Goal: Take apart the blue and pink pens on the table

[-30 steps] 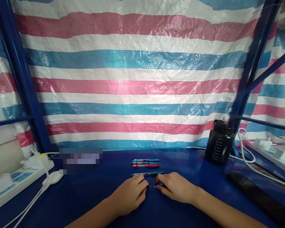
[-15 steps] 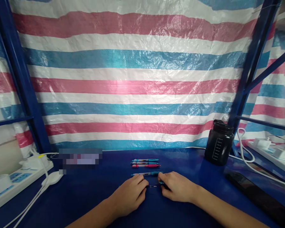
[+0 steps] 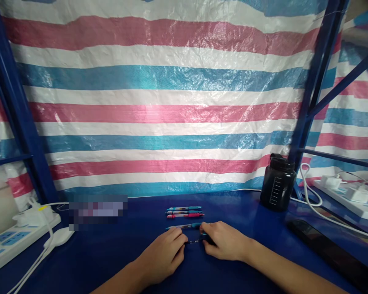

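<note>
My left hand (image 3: 164,255) is closed around a thin pen piece (image 3: 192,241), whose slender, clear and dark end sticks out to the right. Facing it, my right hand (image 3: 225,241) is closed on a dark pen part (image 3: 209,239), mostly covered by the fingers. The two pieces lie nearly in line; I cannot tell whether they touch. Just beyond my fingers lies a teal pen (image 3: 184,226), its right end beside my right hand. Farther back, a red pen (image 3: 185,215) and two blue pens (image 3: 184,208) rest side by side.
A black bottle (image 3: 278,183) stands at the back right, and a black phone-like slab (image 3: 328,249) lies on the blue table (image 3: 110,245). White power strips (image 3: 21,237) with cables sit at both sides. A blurred item (image 3: 98,208) lies at the back left.
The view has shifted slightly, so the scene sits farther left. The gap between the thin pen piece and my right hand looks narrower. Both hands keep their grip; the other pens lie as before.
</note>
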`<state>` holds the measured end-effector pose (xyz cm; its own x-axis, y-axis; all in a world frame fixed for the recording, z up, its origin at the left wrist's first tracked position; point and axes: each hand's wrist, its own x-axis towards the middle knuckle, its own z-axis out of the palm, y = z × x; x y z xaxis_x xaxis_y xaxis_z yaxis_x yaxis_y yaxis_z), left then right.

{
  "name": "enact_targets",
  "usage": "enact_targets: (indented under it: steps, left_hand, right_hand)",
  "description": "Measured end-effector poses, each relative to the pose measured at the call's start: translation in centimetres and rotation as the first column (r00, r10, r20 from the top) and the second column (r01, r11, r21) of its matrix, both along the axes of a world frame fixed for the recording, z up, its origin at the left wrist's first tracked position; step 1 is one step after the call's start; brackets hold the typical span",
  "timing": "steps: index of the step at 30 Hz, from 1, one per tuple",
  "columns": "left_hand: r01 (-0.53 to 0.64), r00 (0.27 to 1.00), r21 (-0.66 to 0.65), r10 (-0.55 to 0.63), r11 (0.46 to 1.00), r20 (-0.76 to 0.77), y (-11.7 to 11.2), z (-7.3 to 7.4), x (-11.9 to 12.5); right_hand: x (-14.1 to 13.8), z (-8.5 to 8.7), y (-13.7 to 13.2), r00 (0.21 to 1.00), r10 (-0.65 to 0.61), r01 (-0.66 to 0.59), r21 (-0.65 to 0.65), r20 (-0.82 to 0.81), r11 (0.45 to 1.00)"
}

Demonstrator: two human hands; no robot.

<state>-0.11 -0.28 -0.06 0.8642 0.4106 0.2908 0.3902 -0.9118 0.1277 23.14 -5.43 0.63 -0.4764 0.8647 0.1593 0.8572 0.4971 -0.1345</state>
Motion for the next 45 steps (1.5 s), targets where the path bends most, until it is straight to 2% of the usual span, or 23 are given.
enact_targets:
  steps: [8, 12, 17, 22, 26, 30, 35, 41, 45]
  left_hand:
    - [0.048, 0.998, -0.007, -0.048, 0.999, -0.048, -0.2, 0.5, 0.1]
    - [0.106, 0.994, 0.009, -0.106, 0.994, 0.0, -0.1, 0.3, -0.2]
    - [0.201, 0.976, 0.092, -0.207, 0.975, 0.07, 0.0, -0.1, -0.4]
    - [0.252, 0.966, 0.147, -0.257, 0.957, 0.016, 0.0, 0.0, -0.3]
    - [0.218, 0.975, 0.135, -0.221, 0.966, 0.001, 0.1, 0.0, -0.2]
    - [0.144, 0.99, 0.143, -0.144, 0.979, -0.014, 0.3, -0.4, 0.0]
    - [0.007, 1.0, 0.122, -0.004, 0.992, -0.023, 0.4, -0.3, 0.2]
    - [0.021, 1.0, 0.115, -0.02, 0.993, -0.004, 0.1, -0.1, 0.2]
    - [-0.051, 0.998, 0.132, 0.053, 0.99, -0.014, -0.2, 0.1, 0.3]
  right_hand:
    - [0.8, 0.2, -0.1, 1.0, 0.0, -0.002, -0.067, -0.031, 0.998]
    - [1.2, 0.0, 0.6, 0.999, 0.018, -0.02, -0.058, -0.037, 0.998]
    - [2.0, 0.1, 1.4, 0.999, 0.035, -0.037, -0.046, -0.033, 0.998]
    - [1.4, -0.5, 1.0, 0.991, 0.119, -0.121, -0.031, -0.057, 0.992]
    - [0.9, -1.1, 0.8, 0.978, 0.197, -0.198, -0.005, -0.071, 0.98]
    - [0.8, -1.0, 0.7, 0.978, 0.205, -0.206, -0.025, -0.026, 0.978]
    - [0.7, -0.8, 0.6, 0.988, 0.135, -0.137, -0.024, -0.069, 0.99]
    - [0.6, -0.9, 0.7, 0.997, 0.052, -0.052, 0.011, -0.06, 0.999]
    - [0.6, -0.8, 0.9, 1.0, 0.004, -0.004, 0.016, -0.019, 1.0]
